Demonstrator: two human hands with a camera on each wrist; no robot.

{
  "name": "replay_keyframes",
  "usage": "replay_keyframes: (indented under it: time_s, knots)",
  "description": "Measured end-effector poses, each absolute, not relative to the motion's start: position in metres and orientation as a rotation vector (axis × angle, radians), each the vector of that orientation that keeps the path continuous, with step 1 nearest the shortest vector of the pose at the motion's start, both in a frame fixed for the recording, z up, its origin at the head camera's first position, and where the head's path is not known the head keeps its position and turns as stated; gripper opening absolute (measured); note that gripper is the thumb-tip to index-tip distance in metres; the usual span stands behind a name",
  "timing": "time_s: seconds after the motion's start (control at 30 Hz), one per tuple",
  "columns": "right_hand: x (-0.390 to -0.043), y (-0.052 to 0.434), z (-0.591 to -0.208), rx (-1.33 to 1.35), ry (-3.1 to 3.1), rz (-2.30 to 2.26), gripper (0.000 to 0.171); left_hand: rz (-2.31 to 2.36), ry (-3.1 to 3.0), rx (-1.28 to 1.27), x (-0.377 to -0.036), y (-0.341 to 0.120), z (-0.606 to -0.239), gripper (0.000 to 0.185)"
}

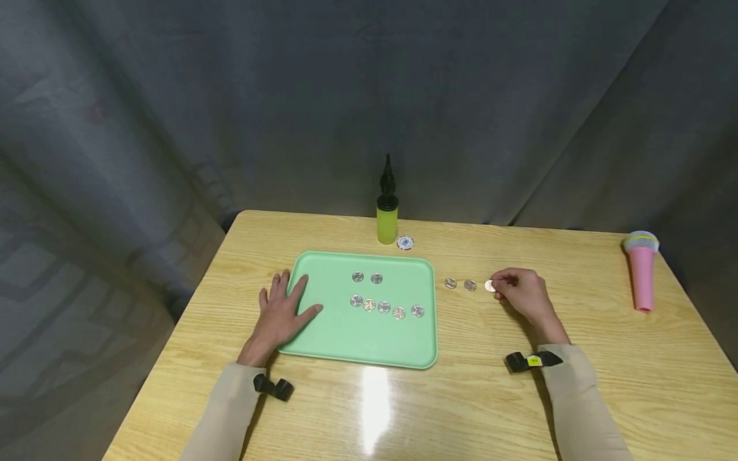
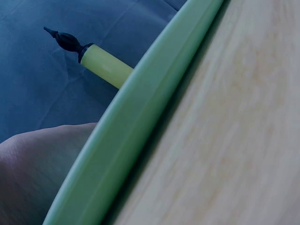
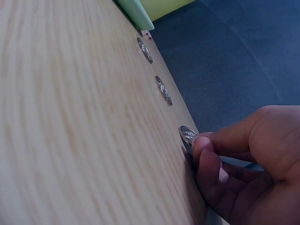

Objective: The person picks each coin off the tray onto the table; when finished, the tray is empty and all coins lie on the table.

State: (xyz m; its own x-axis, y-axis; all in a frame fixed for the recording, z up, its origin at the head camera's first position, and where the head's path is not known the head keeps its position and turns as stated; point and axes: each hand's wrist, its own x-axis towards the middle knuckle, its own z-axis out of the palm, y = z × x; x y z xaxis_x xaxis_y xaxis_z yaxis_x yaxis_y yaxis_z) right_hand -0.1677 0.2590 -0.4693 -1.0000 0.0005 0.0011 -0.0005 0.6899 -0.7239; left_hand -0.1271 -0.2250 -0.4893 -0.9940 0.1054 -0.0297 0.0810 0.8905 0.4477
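A silver coin (image 3: 188, 134) is pinched between the thumb and fingers of my right hand (image 1: 523, 292), slightly tilted at the table surface. To its left, two more coins, one (image 1: 470, 285) nearer and one (image 1: 451, 283) farther, lie in a row on the wood. My left hand (image 1: 279, 320) rests with spread fingers over the left edge of a mint-green tray (image 1: 340, 339). Inside the tray lie several silver coins: a pair at the back, including one coin (image 1: 358, 276), and a longer row in front, including another coin (image 1: 384, 307).
Behind the tray stands a lime-green hand pump (image 1: 387, 221) with a black top. Beside its base lies a white poker chip (image 1: 405, 242). A pink toy microphone (image 1: 641, 272) lies near the table's right edge. A dark grey curtain (image 1: 461, 115) hangs behind the wooden table (image 1: 467, 397).
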Motion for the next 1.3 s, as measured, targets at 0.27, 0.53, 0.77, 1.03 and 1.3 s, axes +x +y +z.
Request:
replay_keyframes:
  time_s: [0.27,0.53,0.77,1.03,1.3]
  knots:
    - [-0.169,0.258,-0.47,0.007,-2.894,1.191,0.014,0.712,3.012,0.156,-0.127,-0.225,-0.488,0.081]
    - [-0.17,0.257,-0.47,0.024,-2.891,1.16,0.014,0.697,3.019,0.159,-0.129,-0.225,-0.49,0.081]
    - [-0.169,0.257,-0.472,0.036,-2.888,1.122,0.014,0.68,3.023,0.152,-0.129,-0.227,-0.491,0.081]
    - [-0.167,0.258,-0.469,0.031,-2.861,1.166,0.015,0.687,3.021,0.153,-0.128,-0.226,-0.49,0.081]
    - [-0.164,0.252,-0.458,0.057,-2.84,1.206,0.018,0.682,3.027,0.161,-0.128,-0.226,-0.491,0.081]
